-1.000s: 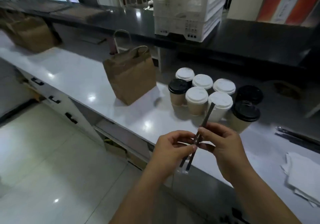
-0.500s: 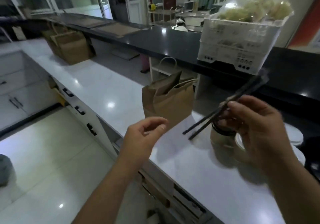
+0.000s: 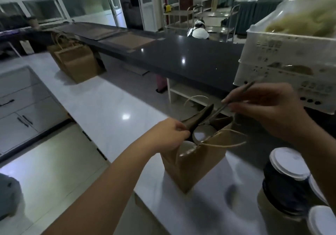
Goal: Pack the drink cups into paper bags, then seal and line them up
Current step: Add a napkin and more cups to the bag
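A brown paper bag (image 3: 198, 163) stands open on the white counter (image 3: 109, 107), with cup lids (image 3: 203, 132) showing inside it. My left hand (image 3: 169, 134) grips the bag's near top flap and holds it aside. My right hand (image 3: 269, 111) pinches two dark wrapped straws (image 3: 234, 98) just above the bag's mouth, their lower ends pointing into it. More lidded cups (image 3: 289, 163) stand in a group at the lower right, partly behind my right forearm.
Another brown paper bag (image 3: 76, 62) stands far left on the counter. A white plastic crate (image 3: 283, 65) sits on the raised black ledge (image 3: 181, 60) at the right. Drawers and cabinets (image 3: 21, 107) line the left side.
My left hand has moved from mid-air onto the bag's top flap. My right hand has carried the straws down to the bag's opening. The view has come closer to the bag.
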